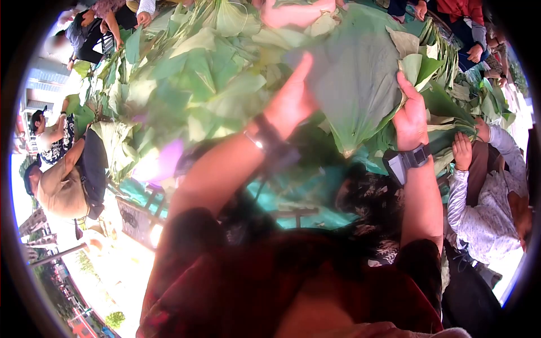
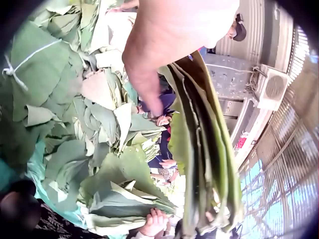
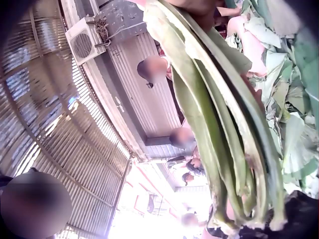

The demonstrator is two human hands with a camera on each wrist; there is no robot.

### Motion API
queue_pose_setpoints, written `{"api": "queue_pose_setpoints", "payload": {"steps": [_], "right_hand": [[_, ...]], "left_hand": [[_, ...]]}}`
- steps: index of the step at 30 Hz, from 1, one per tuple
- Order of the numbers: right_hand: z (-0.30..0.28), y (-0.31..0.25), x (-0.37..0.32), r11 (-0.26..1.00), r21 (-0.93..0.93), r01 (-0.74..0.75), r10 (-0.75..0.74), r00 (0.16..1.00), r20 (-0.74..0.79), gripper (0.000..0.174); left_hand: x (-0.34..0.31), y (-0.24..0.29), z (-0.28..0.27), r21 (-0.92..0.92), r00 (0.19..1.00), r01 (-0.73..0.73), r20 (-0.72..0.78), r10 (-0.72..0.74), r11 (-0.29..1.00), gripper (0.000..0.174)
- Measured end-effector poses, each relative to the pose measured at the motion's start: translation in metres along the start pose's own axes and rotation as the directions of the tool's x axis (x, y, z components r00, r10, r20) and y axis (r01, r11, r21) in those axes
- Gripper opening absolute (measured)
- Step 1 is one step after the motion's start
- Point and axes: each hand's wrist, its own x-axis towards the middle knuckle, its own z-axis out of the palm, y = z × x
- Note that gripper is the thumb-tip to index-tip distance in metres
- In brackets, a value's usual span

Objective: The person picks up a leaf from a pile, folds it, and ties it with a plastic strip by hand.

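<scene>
A stack of large green lotus leaves [image 1: 355, 84] is held up in front of me, its pointed end hanging low. My left hand [image 1: 290, 104] is at the stack's left side, thumb raised against it and fingers hidden behind. On the opposite side my right hand [image 1: 411, 118] grips the leaf edges, thumb up. In the left wrist view the stack [image 2: 202, 134] shows edge-on in several layers below my left hand [image 2: 174, 35]. The right wrist view shows the layered stems and folded edges of the stack [image 3: 224, 114], with my right hand [image 3: 199, 10] dark at the top.
A broad heap of loose lotus leaves [image 1: 208, 73] spreads ahead over teal sheeting [image 1: 298, 197]. A bundle tied with white string [image 2: 42, 55] lies on the heap. People sit around it, including one in a patterned shirt [image 1: 487, 208] close on my right and one in tan [image 1: 62, 186] at left.
</scene>
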Motion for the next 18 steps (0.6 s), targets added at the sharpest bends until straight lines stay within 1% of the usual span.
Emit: {"api": "queue_pose_setpoints", "payload": {"steps": [1, 2, 3, 5, 6, 9, 12, 15, 17, 18], "right_hand": [[0.008, 0.001, -0.002, 0.999, 0.042, -0.023, 0.026, 0.997, -0.077, 0.031], [0.011, 0.000, -0.016, 0.995, 0.009, -0.099, 0.099, 0.995, -0.010, 0.031], [0.007, 0.002, -0.015, 0.995, -0.028, -0.093, 0.093, 0.996, 0.000, 0.031], [-0.006, 0.011, -0.007, 0.992, -0.097, -0.087, 0.088, 0.996, 0.009, 0.032], [0.001, 0.011, -0.009, 0.987, -0.105, -0.123, 0.123, 0.992, -0.001, 0.033], [0.008, 0.009, -0.015, 0.974, 0.011, -0.227, 0.227, 0.974, -0.002, 0.033], [0.002, 0.013, -0.007, 0.982, 0.084, -0.167, 0.170, 0.985, -0.024, 0.032], [-0.007, 0.011, 0.003, 0.974, 0.068, -0.216, 0.219, 0.975, -0.031, 0.032], [-0.016, 0.022, 0.016, 0.992, -0.122, 0.007, -0.023, 0.991, -0.129, 0.035], [-0.016, 0.023, 0.015, 0.968, -0.224, 0.112, -0.150, 0.976, -0.160, 0.037]], "left_hand": [[-0.002, 0.002, -0.002, 0.041, 0.999, -0.011, -0.031, 0.012, 0.999, 0.048], [-0.004, 0.003, -0.003, 0.081, 0.998, -0.018, -0.062, 0.023, 0.997, 0.044], [-0.005, 0.004, -0.004, 0.121, 0.996, -0.022, -0.089, 0.033, 0.992, 0.039], [-0.003, 0.009, -0.009, 0.151, 0.992, -0.014, -0.124, 0.033, 0.988, 0.037], [-0.002, 0.010, -0.011, 0.167, 0.990, -0.007, -0.141, 0.031, 0.986, 0.036], [0.004, 0.012, -0.019, 0.263, 0.979, -0.053, -0.179, 0.102, 0.963, 0.034], [0.006, 0.015, -0.021, 0.341, 0.978, -0.077, -0.159, 0.138, 0.937, 0.033], [0.004, 0.020, -0.018, 0.374, 0.978, -0.089, -0.141, 0.152, 0.923, 0.030], [0.002, 0.024, -0.012, 0.305, 0.981, -0.074, -0.147, 0.123, 0.950, 0.030], [-0.001, 0.024, -0.004, 0.269, 0.983, -0.066, -0.148, 0.108, 0.961, 0.030]]}}
